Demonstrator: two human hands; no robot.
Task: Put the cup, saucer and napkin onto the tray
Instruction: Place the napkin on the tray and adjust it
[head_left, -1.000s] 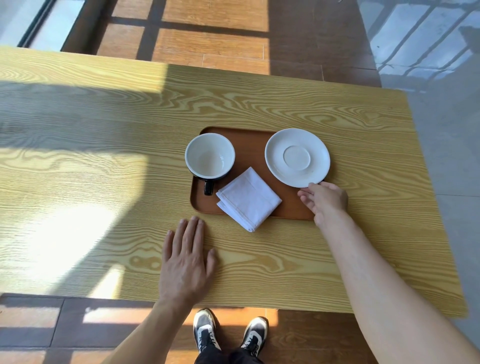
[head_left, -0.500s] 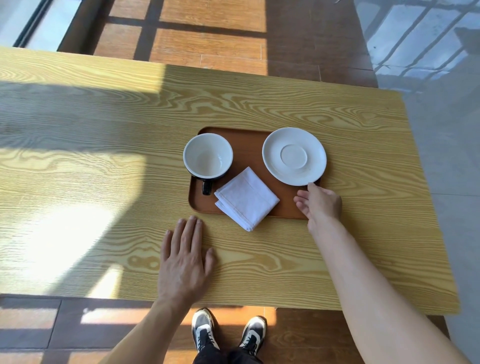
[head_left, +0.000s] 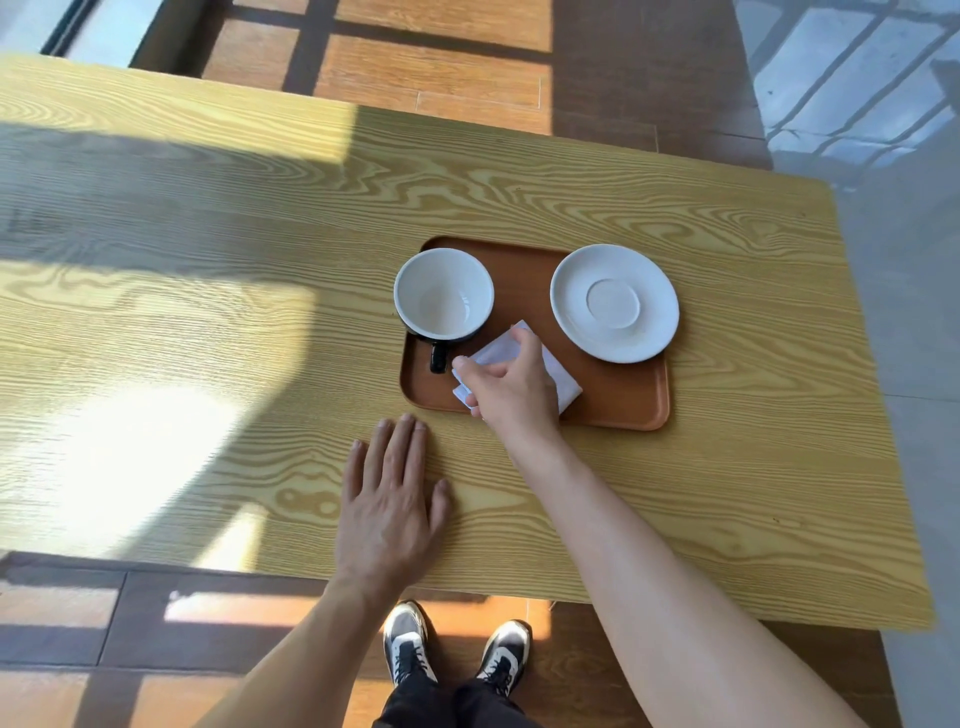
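Right hand shifts from saucer to napkin

All 3 items sit on the tray (head_left: 623, 405); the right hand (head_left: 511, 387) — just off the saucer (head_left: 615, 303) — now pinches the napkin (head_left: 563, 376) beside the cup (head_left: 443, 297); the left hand (head_left: 389, 506) lies flat, empty, nearside of the tray — probably straightening.

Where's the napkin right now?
The napkin lies on the tray near its front edge, between the cup and saucer, partly under the right hand.

My wood-grain table (head_left: 519, 171), partly in sun.
A brown tray (head_left: 623, 400) lies flat on it toward the far right, and my left hand (head_left: 389, 509) rests palm down on the bare top just in front of the tray's near left corner.
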